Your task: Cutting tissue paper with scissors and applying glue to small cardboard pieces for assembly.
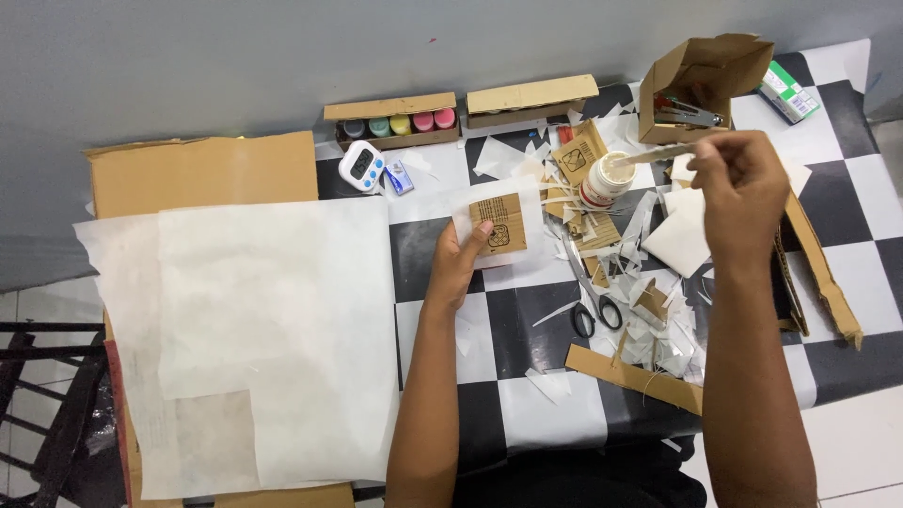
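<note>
The left hand [458, 259] is pinching a small brown cardboard square [499, 223] by its lower edge, thumb on top, holding it over a sheet of white paper above the checkered bench [555, 414]. The right hand [743, 183] is clenching its grip around a flat wooden stick [654, 153], whose far end is reaching over the open mouth of a white glue jar [604, 179] standing just right of the square. Scissors [591, 301] are lying among paper and cardboard scraps between the two forearms. A large white sheet [273, 329] is covering a cardboard panel on the left, with a small timer [362, 165] and a box of paint pots [395, 122] sitting beyond it.
</note>
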